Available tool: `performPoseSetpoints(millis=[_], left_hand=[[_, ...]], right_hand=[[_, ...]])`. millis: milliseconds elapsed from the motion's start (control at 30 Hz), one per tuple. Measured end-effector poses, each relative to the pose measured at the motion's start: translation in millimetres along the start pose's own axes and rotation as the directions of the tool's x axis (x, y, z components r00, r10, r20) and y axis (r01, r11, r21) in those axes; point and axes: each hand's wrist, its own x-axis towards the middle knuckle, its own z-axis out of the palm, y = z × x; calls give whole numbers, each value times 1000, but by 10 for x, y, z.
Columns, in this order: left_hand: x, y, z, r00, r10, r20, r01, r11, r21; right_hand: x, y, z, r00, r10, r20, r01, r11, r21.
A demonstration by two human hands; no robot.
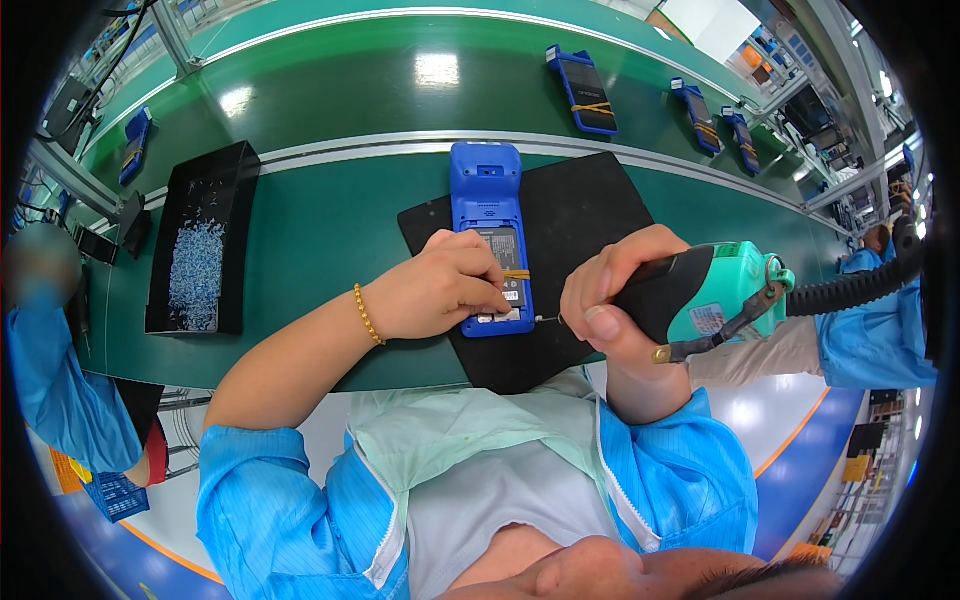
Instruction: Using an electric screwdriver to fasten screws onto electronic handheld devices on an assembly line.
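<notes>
A blue handheld terminal (pixel 487 185) lies back side up on a black mat (pixel 585 205), its long axis pointing away from me. Its battery bay is uncovered, showing a dark labelled battery (pixel 500 243) and a yellow rubber band (pixel 516 274). My left hand (pixel 445 285) rests on the terminal's lower left with curled fingers, fingertips at the slots below the battery. My right hand (pixel 625 285) is wrapped round a green and black electric screwdriver (pixel 735 285), held sideways. Its thin bit (pixel 548 319) points left at the terminal's lower right edge; whether it touches is unclear.
A black tray (pixel 240 205) with many tiny blue and silver pieces sits on the left. Beyond the metal rail lie several blue terminals (pixel 587 95) with yellow bands. A black hose (pixel 860 285) runs right from the screwdriver. Other people (pixel 60 360) sit at both sides.
</notes>
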Motion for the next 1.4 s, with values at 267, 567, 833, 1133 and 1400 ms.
performPoseSetpoints(millis=[267, 567, 833, 1133, 1400], left_hand=[[12, 15, 14, 1000, 1, 0, -1, 1000, -2], [-7, 3, 14, 1000, 15, -10, -15, 1000, 15], [-25, 85, -60, 996, 44, -83, -42, 999, 19], [418, 1356, -856, 787, 272, -554, -617, 387, -685], [479, 1728, -918, 840, 327, -432, -530, 325, -783]], right_hand=[[78, -40, 12, 990, -143, 16, 142, 989, 50], [59, -57, 9, 992, -124, 21, 123, 991, 48], [16, -67, 45, 997, -55, -63, 58, 997, 51], [226, -150, -148, 938, -296, -180, 308, 950, 41], [582, -518, -382, 838, -545, 23, 542, 836, 90]])
